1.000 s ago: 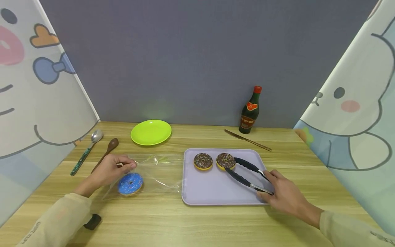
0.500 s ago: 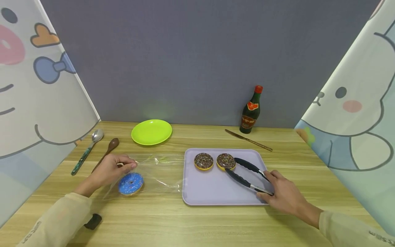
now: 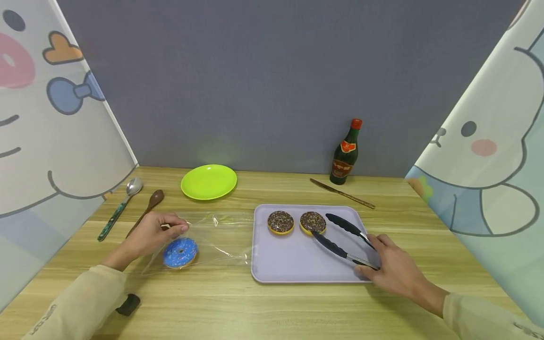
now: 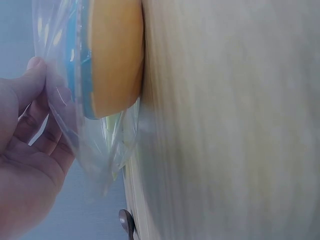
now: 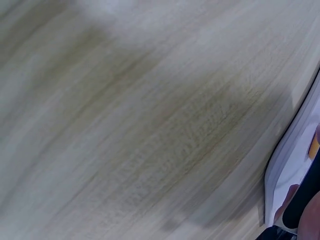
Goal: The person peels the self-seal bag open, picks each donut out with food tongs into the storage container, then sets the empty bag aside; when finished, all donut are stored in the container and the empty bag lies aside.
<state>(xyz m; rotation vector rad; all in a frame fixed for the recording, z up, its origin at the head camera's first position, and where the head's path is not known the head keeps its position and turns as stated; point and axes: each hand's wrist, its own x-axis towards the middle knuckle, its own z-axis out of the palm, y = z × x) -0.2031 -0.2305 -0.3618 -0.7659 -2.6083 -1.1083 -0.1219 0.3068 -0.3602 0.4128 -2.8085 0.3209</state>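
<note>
My left hand (image 3: 159, 232) pinches the upper film of a clear plastic bag (image 3: 221, 236) between thumb and fingers. Inside the bag lies a blue-iced toy donut (image 3: 180, 252) with sprinkles; its tan underside (image 4: 116, 55) shows in the left wrist view. My right hand (image 3: 393, 267) grips black-tipped metal tongs (image 3: 340, 252), spread apart over the lilac tray (image 3: 289, 264). The lower tong tip is right at the edge of the right chocolate donut (image 3: 313, 223); the upper tip stands off its right side. Another chocolate donut (image 3: 280, 222) sits to the left on the tray.
A lime-green plate (image 3: 208, 182) lies behind the bag. A metal spoon (image 3: 123, 205) and a brown wooden spoon (image 3: 150, 205) lie at the left. Behind the tray are a brown knife (image 3: 342, 193) and a dark green bottle (image 3: 344, 153). Patterned panels stand on both sides.
The tongs have spread wider and shifted slightly right, so the upper tip has come away from the right chocolate donut. That donut has moved slightly right. The left hand has stayed in place.
</note>
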